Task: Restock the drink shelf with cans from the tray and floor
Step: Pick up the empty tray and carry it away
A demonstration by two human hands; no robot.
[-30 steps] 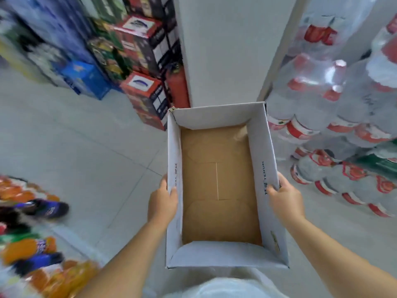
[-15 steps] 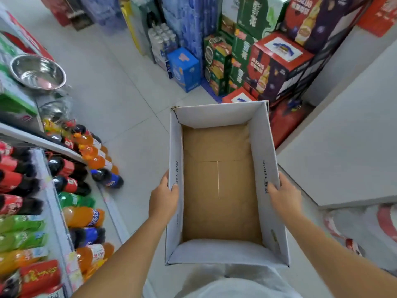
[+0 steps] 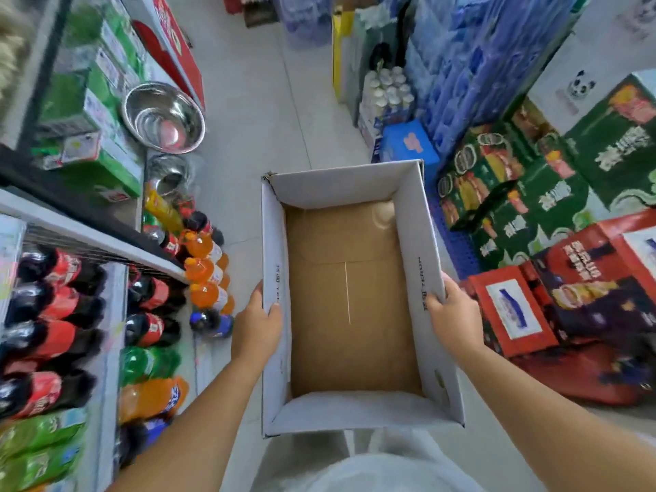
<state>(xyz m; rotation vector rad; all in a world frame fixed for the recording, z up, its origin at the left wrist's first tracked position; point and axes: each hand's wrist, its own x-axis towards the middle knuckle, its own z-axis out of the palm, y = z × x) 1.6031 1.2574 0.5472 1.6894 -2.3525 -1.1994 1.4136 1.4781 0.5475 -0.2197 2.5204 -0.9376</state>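
I am holding the empty tray (image 3: 355, 314): left hand (image 3: 256, 328) gripping its 9 o'clock wall, right hand (image 3: 456, 316) gripping its 3 o'clock wall.

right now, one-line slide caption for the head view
Left hand and right hand hold an empty cardboard tray in an aisle beside stocked drink shelves.

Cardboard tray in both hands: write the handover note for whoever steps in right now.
Left hand: gripping the left wall of the cardboard tray, thumb over the rim.
Right hand: gripping the right wall the same way.
Tray: held level at waist height in the aisle, with no cans in it; only the brown bottom shows.
Drink shelf: to the left, stocked with cola bottles and orange soda bottles.
Done: the tray's cans are out.
Left: no loose cans visible on the floor here; find them, shelve them, dispose of the tray.
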